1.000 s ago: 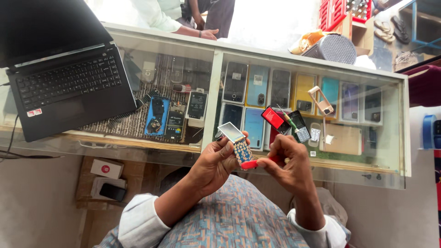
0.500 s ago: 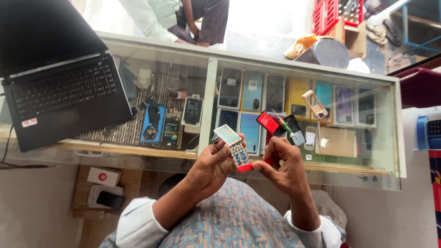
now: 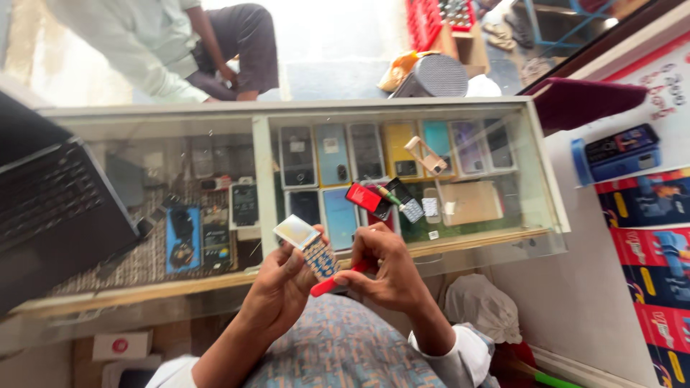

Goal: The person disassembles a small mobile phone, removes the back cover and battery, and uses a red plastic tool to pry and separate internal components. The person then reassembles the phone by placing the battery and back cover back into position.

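Observation:
A small keypad phone [image 3: 310, 247] with a pale screen, coloured keys and a red casing sits between both hands above my lap. My left hand [image 3: 282, 287] grips its body from the left. My right hand [image 3: 384, 269] pinches the red lower edge with its fingers curled over it. On the glass counter [image 3: 259, 183] just beyond my right hand lie a red phone part [image 3: 363, 197], a green-handled screwdriver [image 3: 389, 195] and a grey keypad piece [image 3: 412, 210].
An open black laptop [image 3: 54, 208] rests on the counter's left. Phones and phone boxes fill the display case under the glass. A person in a pale shirt crouches beyond the counter. A white wall with posters [image 3: 647, 237] is at the right.
The view has shifted so the counter and laptop sit further left. My hands keep hold of the phone and have dropped slightly lower and toward me.

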`<state>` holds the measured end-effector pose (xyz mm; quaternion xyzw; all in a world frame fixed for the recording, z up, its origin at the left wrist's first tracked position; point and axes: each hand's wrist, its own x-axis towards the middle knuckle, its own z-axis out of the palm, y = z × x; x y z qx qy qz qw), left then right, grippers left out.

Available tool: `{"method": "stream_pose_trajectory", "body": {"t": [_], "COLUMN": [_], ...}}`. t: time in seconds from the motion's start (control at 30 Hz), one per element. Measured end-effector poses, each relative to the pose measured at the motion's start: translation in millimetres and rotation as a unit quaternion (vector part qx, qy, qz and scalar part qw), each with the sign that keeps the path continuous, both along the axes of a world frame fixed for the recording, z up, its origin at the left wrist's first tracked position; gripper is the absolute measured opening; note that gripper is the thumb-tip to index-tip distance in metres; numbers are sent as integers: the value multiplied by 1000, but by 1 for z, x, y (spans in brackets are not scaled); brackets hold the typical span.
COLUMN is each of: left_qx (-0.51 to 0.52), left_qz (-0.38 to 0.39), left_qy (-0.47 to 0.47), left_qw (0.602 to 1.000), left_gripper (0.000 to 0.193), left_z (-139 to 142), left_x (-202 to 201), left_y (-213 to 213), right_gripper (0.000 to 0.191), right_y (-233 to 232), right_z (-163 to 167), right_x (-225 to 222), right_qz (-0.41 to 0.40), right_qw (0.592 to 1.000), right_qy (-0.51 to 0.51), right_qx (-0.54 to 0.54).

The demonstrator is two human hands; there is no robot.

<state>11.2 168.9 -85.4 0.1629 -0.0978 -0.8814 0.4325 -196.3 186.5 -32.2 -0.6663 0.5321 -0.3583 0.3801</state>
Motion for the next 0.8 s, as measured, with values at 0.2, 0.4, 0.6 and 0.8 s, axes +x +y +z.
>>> {"method": "stream_pose_trajectory", "body": {"t": [0.2, 0.4, 0.6, 0.8], "left_qx": [15, 31, 30, 23], "left_qz": [-16, -17, -21, -14], "left_qy": [4, 36, 38, 50], "left_qw": [1000, 999, 999, 998], "left_gripper": [58, 61, 60, 61], "left_z": [1, -3, -7, -8], "left_x": [0, 1, 3, 4], "left_y": [-3, -4, 1, 4], "right_gripper": [48, 51, 51, 51], "right_y": [2, 1, 3, 1], "right_z": [2, -3, -2, 0], "right_x": [-5, -8, -7, -6], "right_qz": [6, 12, -6, -16], "right_qw": [1000, 999, 998, 999], "right_qy": [-17, -45, -50, -39], "right_qx": [-10, 7, 34, 12]}}
